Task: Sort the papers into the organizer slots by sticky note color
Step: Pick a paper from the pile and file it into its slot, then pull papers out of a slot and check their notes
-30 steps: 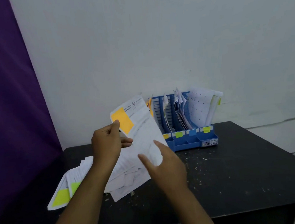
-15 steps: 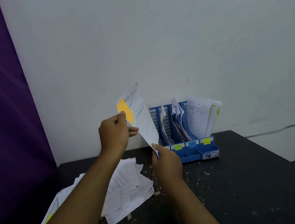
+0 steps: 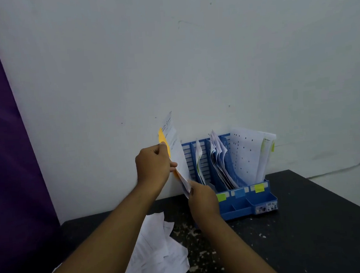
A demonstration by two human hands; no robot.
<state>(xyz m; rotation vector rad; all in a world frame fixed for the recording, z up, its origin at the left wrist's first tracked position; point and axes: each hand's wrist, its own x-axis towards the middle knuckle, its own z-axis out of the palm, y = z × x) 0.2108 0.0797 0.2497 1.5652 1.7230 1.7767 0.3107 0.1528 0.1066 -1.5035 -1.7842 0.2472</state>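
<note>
The left hand [image 3: 153,165] is pinching the upper edge of the paper [image 3: 177,151] beside its orange sticky note [image 3: 162,140], while the right hand [image 3: 202,199] is gripping the sheet's bottom corner. The paper is standing nearly upright and edge-on, its long axis leaning top-left, just at the left end of the blue organizer [image 3: 264,204] by the leftmost slot [image 3: 189,159]. The right hand is sitting nearer that slot, so it is probably guiding the lower edge in.

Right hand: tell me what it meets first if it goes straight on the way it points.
Likely the blue organizer, at its leftmost slot just beyond the right hand, which pinches the orange-tagged paper by its lower edge. Depth is unclear.
</note>
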